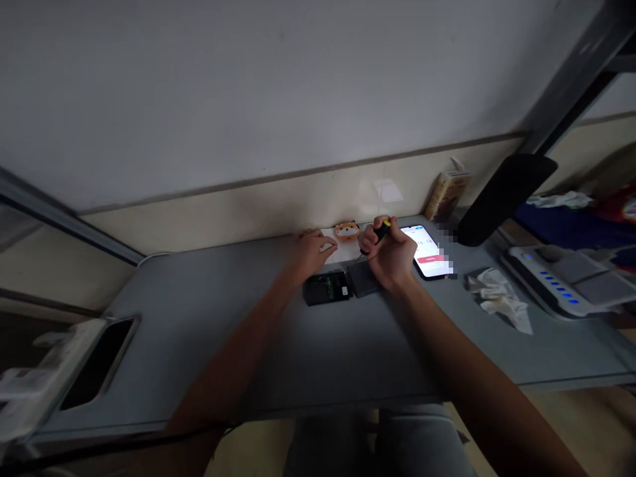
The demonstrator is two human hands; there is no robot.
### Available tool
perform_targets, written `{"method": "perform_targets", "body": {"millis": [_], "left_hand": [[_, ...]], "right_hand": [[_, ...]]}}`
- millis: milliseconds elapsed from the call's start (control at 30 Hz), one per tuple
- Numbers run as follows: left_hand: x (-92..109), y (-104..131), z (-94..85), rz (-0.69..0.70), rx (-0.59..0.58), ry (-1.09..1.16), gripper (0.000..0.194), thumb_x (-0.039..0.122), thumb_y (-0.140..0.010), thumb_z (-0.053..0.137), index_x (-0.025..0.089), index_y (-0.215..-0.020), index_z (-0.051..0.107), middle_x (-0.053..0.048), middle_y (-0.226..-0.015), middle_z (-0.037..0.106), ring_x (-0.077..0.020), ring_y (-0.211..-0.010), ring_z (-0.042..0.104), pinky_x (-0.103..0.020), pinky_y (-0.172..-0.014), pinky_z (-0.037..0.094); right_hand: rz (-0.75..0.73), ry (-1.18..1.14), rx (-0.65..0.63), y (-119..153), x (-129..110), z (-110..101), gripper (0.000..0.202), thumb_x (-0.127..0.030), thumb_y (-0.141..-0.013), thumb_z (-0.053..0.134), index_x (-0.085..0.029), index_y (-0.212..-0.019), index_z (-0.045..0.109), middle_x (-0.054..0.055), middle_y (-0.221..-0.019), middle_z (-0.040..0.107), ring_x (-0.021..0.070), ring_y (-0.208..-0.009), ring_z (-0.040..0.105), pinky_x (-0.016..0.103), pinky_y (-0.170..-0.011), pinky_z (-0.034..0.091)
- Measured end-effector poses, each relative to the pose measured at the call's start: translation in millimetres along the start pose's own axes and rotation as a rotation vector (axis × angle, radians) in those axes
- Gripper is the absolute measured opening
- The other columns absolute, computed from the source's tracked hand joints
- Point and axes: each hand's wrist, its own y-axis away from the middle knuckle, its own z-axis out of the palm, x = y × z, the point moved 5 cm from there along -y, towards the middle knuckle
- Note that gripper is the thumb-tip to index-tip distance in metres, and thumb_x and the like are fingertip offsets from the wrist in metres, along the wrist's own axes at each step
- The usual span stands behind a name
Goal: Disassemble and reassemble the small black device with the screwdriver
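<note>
My right hand [392, 255] is wrapped round a screwdriver [382, 230] with a black and yellow handle; most of its shaft is hidden. My left hand [313, 252] is closed in a pinch at the edge of a white sheet [350, 250]; whatever its fingertips hold is too small to tell. Just below the left hand lies an opened black device [326, 289] with a green circuit board showing. A flat dark grey cover [362, 279] rests beside it, partly under my right hand. Behind the sheet sits a small orange animal-faced object [346, 230].
A lit phone [424, 252] lies right of my right hand. Further right are crumpled tissues [499, 299], a power strip [551, 281], a drink carton [447, 194] and a black cylinder [507, 199]. Another phone [99, 364] lies at the left end of the grey table [199, 285].
</note>
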Motion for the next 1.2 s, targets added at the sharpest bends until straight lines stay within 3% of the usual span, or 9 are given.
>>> {"method": "perform_targets", "body": {"millis": [133, 233, 333, 467, 567, 733, 867, 1200], "left_hand": [[-3, -3, 5.9, 0.000, -0.072, -0.032, 0.014, 0.027, -0.092, 0.070, 0.024, -0.099, 0.081, -0.004, -0.087, 0.066, -0.0240, -0.092, 0.065, -0.043, -0.095, 0.041], [-16, 13, -3.2, -0.001, -0.021, 0.003, 0.021, 0.028, -0.097, 0.062, 0.024, -0.108, 0.079, -0.004, -0.089, 0.067, -0.0217, -0.087, 0.065, -0.042, -0.094, 0.042], [-33, 38, -11.4, 0.010, 0.030, 0.090, 0.031, 0.033, -0.101, 0.049, 0.021, -0.105, 0.077, -0.005, -0.089, 0.071, -0.0198, -0.080, 0.065, -0.036, -0.084, 0.049], [-42, 70, -11.0, 0.052, 0.020, 0.206, 0.038, 0.040, -0.102, 0.041, 0.020, -0.094, 0.073, -0.006, -0.092, 0.074, -0.0201, -0.083, 0.067, -0.032, -0.078, 0.053], [-38, 82, -8.1, 0.081, -0.023, 0.250, 0.036, 0.042, -0.102, 0.042, 0.021, -0.098, 0.070, -0.006, -0.094, 0.074, -0.0202, -0.084, 0.068, -0.032, -0.080, 0.053], [-38, 81, -8.0, 0.049, -0.030, 0.218, 0.034, 0.042, -0.103, 0.041, 0.022, -0.095, 0.069, -0.004, -0.090, 0.072, -0.0199, -0.082, 0.066, -0.032, -0.078, 0.052], [-42, 81, -4.6, 0.068, -0.061, 0.219, 0.031, 0.037, -0.102, 0.044, 0.022, -0.090, 0.068, -0.002, -0.084, 0.070, -0.0180, -0.076, 0.064, -0.030, -0.074, 0.051], [-42, 82, -3.1, 0.094, -0.051, 0.255, 0.031, 0.037, -0.103, 0.045, 0.022, -0.093, 0.070, -0.003, -0.088, 0.071, -0.0186, -0.078, 0.065, -0.032, -0.075, 0.052]], "right_hand": [[-0.037, -0.012, 0.014, -3, -8, -7, 0.042, -0.059, -0.093, 0.054, -0.024, -0.071, 0.048, -0.004, -0.057, 0.035, 0.0123, -0.048, 0.031, 0.026, -0.047, 0.034], [-0.088, 0.005, -0.004, -4, -16, -9, 0.041, -0.059, -0.094, 0.054, -0.025, -0.071, 0.047, -0.005, -0.058, 0.034, 0.0121, -0.048, 0.032, 0.026, -0.047, 0.036], [-0.106, 0.009, -0.022, 0, -21, -7, 0.043, -0.061, -0.094, 0.052, -0.025, -0.071, 0.047, -0.005, -0.059, 0.031, 0.0124, -0.049, 0.032, 0.027, -0.047, 0.036], [-0.081, 0.024, -0.069, 10, -13, 10, 0.047, -0.064, -0.096, 0.047, -0.025, -0.071, 0.046, -0.005, -0.058, 0.030, 0.0124, -0.050, 0.031, 0.027, -0.047, 0.036], [-0.043, 0.045, -0.122, 11, 4, 35, 0.049, -0.065, -0.097, 0.045, -0.024, -0.070, 0.048, -0.004, -0.059, 0.034, 0.0121, -0.052, 0.033, 0.026, -0.048, 0.036], [-0.007, 0.118, -0.184, -2, 42, 66, 0.049, -0.065, -0.097, 0.046, -0.024, -0.069, 0.047, -0.004, -0.058, 0.035, 0.0121, -0.052, 0.033, 0.025, -0.047, 0.032], [0.009, 0.133, -0.216, -7, 63, 70, 0.048, -0.062, -0.097, 0.050, -0.023, -0.069, 0.047, -0.004, -0.056, 0.036, 0.0110, -0.049, 0.031, 0.024, -0.046, 0.028], [-0.082, 0.180, -0.230, 3, 57, 66, 0.045, -0.059, -0.095, 0.055, -0.023, -0.070, 0.053, -0.004, -0.056, 0.039, 0.0110, -0.050, 0.033, 0.027, -0.049, 0.028]]}}
